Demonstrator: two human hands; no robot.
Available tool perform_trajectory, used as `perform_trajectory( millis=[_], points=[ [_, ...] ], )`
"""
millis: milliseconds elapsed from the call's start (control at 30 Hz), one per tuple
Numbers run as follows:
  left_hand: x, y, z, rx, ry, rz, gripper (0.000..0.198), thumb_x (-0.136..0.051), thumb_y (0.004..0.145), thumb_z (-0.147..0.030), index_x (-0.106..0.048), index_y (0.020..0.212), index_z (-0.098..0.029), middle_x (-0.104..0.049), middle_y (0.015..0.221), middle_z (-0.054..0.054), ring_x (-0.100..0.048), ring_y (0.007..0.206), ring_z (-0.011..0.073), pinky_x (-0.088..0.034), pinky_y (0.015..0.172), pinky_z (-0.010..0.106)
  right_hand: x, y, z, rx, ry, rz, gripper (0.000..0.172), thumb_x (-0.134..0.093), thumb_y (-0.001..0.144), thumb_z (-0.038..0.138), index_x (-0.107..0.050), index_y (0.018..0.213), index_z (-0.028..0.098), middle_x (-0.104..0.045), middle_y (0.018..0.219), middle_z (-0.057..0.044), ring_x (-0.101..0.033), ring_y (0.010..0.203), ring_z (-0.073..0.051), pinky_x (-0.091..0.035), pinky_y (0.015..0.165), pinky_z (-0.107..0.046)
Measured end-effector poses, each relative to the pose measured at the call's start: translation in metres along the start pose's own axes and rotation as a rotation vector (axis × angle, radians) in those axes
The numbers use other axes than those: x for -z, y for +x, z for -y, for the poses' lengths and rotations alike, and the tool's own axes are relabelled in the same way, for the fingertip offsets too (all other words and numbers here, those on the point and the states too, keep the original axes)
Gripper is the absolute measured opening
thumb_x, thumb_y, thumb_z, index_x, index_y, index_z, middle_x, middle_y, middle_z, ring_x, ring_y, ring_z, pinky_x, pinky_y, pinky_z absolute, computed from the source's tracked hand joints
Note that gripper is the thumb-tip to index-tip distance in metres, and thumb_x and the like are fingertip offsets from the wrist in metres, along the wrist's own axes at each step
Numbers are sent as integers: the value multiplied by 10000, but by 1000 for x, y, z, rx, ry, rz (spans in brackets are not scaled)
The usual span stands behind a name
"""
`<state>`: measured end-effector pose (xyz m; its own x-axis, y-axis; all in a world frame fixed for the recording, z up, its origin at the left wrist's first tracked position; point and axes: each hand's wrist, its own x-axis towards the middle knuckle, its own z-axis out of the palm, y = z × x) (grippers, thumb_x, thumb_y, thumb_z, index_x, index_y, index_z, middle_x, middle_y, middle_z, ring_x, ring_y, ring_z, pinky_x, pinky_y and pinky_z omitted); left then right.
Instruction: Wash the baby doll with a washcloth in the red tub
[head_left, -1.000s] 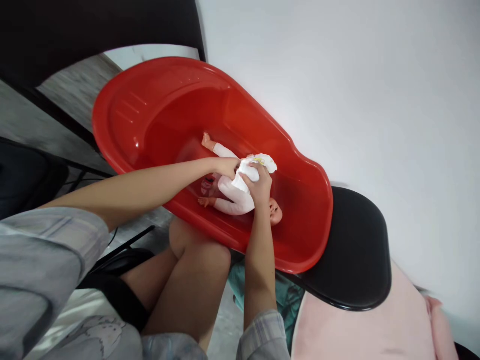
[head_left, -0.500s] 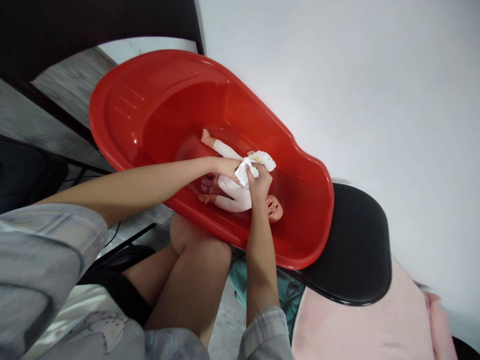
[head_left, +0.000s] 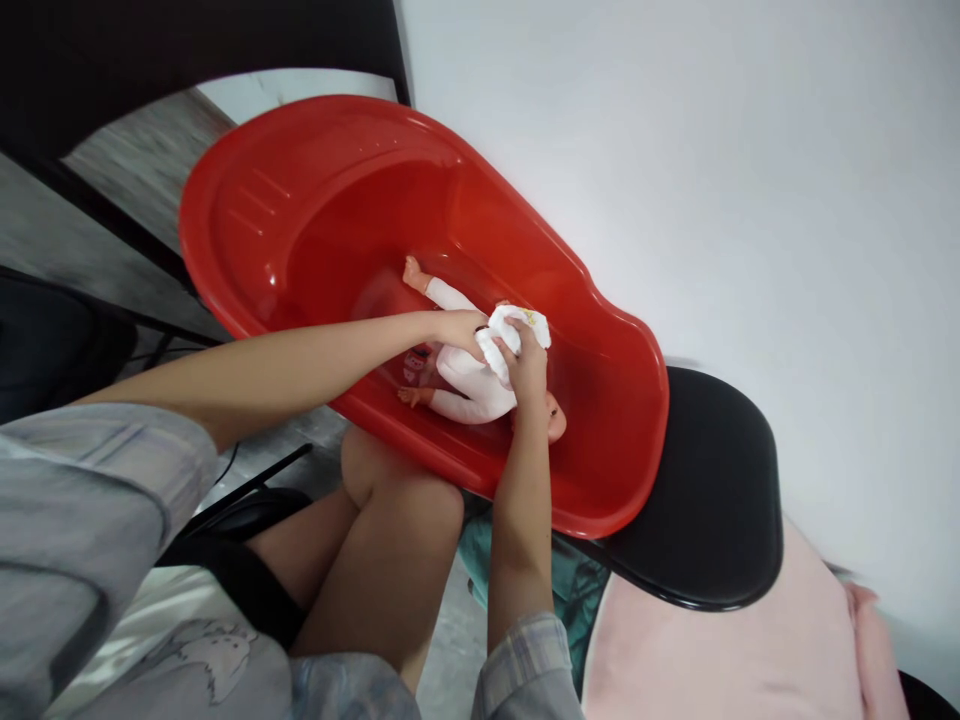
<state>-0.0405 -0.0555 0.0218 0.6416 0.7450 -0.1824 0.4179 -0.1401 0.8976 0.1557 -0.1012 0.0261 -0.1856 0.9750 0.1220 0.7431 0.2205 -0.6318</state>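
A baby doll (head_left: 469, 385) in white clothes lies inside a red plastic baby tub (head_left: 300, 190). Its head (head_left: 553, 418) points to the right, partly hidden behind my right wrist. One bare foot (head_left: 412, 271) sticks out toward the tub's middle. My right hand (head_left: 527, 368) is closed on a small white cloth (head_left: 517, 328) and presses it on the doll's body. My left hand (head_left: 459, 329) reaches in from the left; its fingers are closed on the other end of the cloth, against the doll.
The tub rests with its right end on a black round seat (head_left: 705, 500). A white wall (head_left: 712, 150) rises behind. My bare knee (head_left: 397, 510) is just below the tub. A pink cushion (head_left: 712, 660) lies at the lower right, with teal fabric (head_left: 577, 590) beside it.
My right hand has shifted slightly right and down with the cloth, now covering more of the doll's head. The cloth is more bunched up. The left hand stays in place.
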Motion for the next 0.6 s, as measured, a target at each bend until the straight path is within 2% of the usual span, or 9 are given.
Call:
perform_trajectory(
  millis=[100, 200, 300, 400, 500, 600],
  points=[
    [5, -2, 0, 74, -1, -50, 539, -843, 709, -226, -733, 1228, -129, -766, 1016, 51, -701, 1069, 285, -549, 947, 284, 0, -2, 2, 70, 21, 8, 472, -581, 978, 355, -605, 1425, 206, -601, 1511, -142, -555, 1430, -306, -477, 1183, -494],
    [6, -1, 1, 74, 11, -98, 594, -850, 729, -268, -696, 1293, -159, -754, 1085, 70, -688, 1142, 336, -557, 965, 316, -2, -2, 1, 97, 32, -9, 484, -531, 949, 228, -596, 1429, 204, -576, 1534, -143, -519, 1465, -290, -462, 1208, -519],
    [4, 0, 1, 46, 20, -102, 627, -819, 765, -297, -650, 1355, -172, -738, 1183, 84, -673, 1193, 334, -551, 985, 310, -4, 0, -2, 102, 65, -93, 463, -554, 897, 197, -661, 1348, 205, -655, 1433, -136, -582, 1394, -286, -460, 1209, -529],
    [2, -3, -2, 23, -5, -99, 600, -757, 807, -264, -615, 1380, -157, -723, 1240, 89, -674, 1196, 295, -540, 989, 275, -5, 0, -2, 60, 127, -230, 343, -602, 869, 232, -732, 1187, 221, -728, 1259, -109, -658, 1274, -281, -487, 1181, -520],
    [0, -7, -7, 35, -36, -108, 557, -711, 833, -222, -599, 1371, -134, -719, 1241, 91, -689, 1161, 273, -541, 964, 261, -5, -1, 3, 41, 164, -342, 247, -645, 850, 265, -752, 1070, 228, -746, 1164, -88, -691, 1198, -276, -522, 1143, -505],
    [-2, -8, -9, 34, -44, -152, 499, -731, 841, -234, -621, 1317, -134, -720, 1212, 86, -699, 1123, 275, -546, 921, 260, -5, -2, 8, 49, 163, -415, 220, -639, 856, 272, -761, 1033, 227, -759, 1120, -76, -710, 1145, -264, -544, 1120, -490]
  ],
)
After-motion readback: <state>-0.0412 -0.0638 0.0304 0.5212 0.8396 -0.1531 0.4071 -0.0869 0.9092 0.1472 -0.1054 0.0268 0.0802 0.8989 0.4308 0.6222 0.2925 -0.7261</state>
